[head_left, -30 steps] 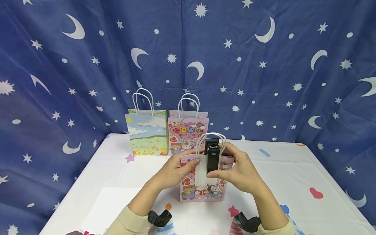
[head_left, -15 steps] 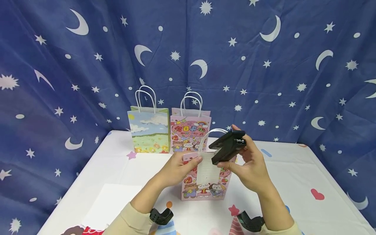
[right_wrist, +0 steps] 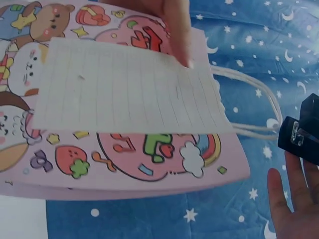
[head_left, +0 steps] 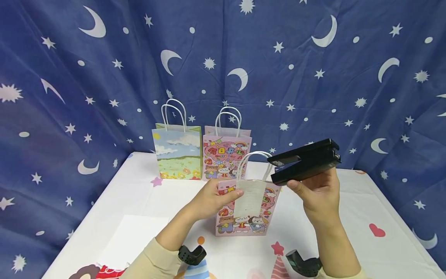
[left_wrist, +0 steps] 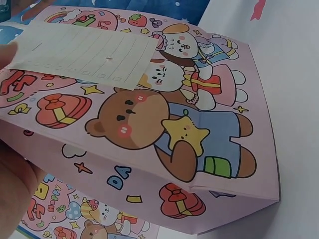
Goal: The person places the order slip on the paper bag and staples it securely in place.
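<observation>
A pink cartoon paper bag [head_left: 240, 229] stands upright at the middle front of the table, its white handles up. Against its front face, near the top, lies a lined paper slip [head_left: 249, 201]. My left hand [head_left: 209, 201] grips the bag's upper left edge, its thumb pressing the slip's left margin. To the right of the handles, my right hand [head_left: 318, 195] holds a black stapler [head_left: 306, 161] from below, its jaws apart. In the right wrist view the stapler [right_wrist: 301, 132] is clear of the slip [right_wrist: 129, 89], and several fingers extend beneath it.
Behind stand a landscape-print paper bag [head_left: 178, 155] and another pink cartoon bag [head_left: 226, 155], side by side. A white sheet [head_left: 134, 236] lies at the left front. A blue star-and-moon curtain [head_left: 278, 97] hangs behind the table [head_left: 362, 201].
My right hand has drawn the stapler away from the bag's top, up and to the right, turning it sideways. My left hand stays on the bag and slip.
</observation>
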A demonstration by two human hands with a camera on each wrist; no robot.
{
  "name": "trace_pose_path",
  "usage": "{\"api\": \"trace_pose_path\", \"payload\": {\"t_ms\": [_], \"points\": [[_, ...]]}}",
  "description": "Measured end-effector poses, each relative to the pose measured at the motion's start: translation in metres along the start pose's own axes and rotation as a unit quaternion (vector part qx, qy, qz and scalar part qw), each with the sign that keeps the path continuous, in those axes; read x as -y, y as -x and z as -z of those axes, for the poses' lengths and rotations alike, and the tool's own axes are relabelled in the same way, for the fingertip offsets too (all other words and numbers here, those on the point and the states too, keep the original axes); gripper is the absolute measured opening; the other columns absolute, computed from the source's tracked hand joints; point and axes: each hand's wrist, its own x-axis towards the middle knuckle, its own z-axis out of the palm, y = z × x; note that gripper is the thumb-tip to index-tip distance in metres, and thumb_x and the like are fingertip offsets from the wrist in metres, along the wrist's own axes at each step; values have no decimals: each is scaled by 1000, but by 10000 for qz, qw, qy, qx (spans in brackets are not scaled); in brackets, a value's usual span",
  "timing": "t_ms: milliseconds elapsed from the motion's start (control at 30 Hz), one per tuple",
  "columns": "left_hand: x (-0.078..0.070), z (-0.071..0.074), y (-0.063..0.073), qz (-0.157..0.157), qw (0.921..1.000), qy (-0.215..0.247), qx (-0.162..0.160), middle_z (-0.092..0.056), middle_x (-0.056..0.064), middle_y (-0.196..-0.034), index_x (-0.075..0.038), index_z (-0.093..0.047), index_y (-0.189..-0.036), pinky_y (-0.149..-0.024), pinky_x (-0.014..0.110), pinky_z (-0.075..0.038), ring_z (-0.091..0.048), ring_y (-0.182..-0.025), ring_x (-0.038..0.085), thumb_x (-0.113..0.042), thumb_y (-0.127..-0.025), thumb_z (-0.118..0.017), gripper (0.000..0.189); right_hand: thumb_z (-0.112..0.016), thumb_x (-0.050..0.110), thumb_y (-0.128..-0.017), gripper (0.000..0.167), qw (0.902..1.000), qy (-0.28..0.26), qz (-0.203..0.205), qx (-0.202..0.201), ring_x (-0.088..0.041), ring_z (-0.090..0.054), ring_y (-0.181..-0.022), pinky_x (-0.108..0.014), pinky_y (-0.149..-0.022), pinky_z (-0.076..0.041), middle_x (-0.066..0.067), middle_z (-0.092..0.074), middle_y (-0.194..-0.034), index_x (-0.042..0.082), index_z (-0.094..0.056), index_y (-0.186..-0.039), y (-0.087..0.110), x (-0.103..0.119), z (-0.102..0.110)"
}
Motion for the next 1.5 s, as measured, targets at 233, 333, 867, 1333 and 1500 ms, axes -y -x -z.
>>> {"api": "trace_pose_path", "payload": {"t_ms": [233, 333, 867, 1333, 1500], "points": [[0, -1, 1, 101, 9999, 2, -52, -76, 4, -121, -13, -68, -129, -95, 30, -57, -73, -106, 14, -22, -102, -67, 28, -73, -13, -88, 73, 9991, 73, -342, -219, -22, -68, -119, -30, -100, -57, -12, -61, -131, -2, -42, -153, -2, 4, 9], [0, -1, 1, 110, 9999, -3, -88, -77, 3, -115, -13, -69, -126, -90, 28, -57, -72, -98, 11, -21, -102, -67, 26, -68, -14, -91, 68, 9981, 199, -500, -309, -20, -66, -119, -27, -100, -57, -11, -60, -131, -1, -43, -153, -3, 3, 13], [-2, 5, 1, 181, 9997, 86, -141, -77, 0, -121, -17, -65, -133, -92, 31, -61, -76, -103, 13, -18, -103, -66, 31, -53, 22, -109, 53, 9258, 2305, -2992, -159, -11, -55, -122, -13, -100, -44, 1, -57, -137, 7, -40, -158, -2, -12, 31], [-2, 5, 0, 208, 9997, 56, -140, -76, -1, -122, -18, -63, -135, -94, 30, -60, -76, -104, 12, -19, -102, -67, 33, -37, 31, -110, 58, 8530, 2904, -4312, -456, -38, -31, -152, -63, -123, -23, -25, -36, -162, 2, -32, -160, -1, -27, 47], [-2, 5, 1, 250, 9995, -17, -188, -76, -3, -120, -20, -63, -135, -95, 29, -58, -75, -103, 11, -21, -102, -67, 33, -39, 51, -109, 67, 8171, 3559, -4520, -367, -37, -47, -139, -54, -110, -41, -27, -52, -148, -1, -45, -152, 0, -37, 58]]}}
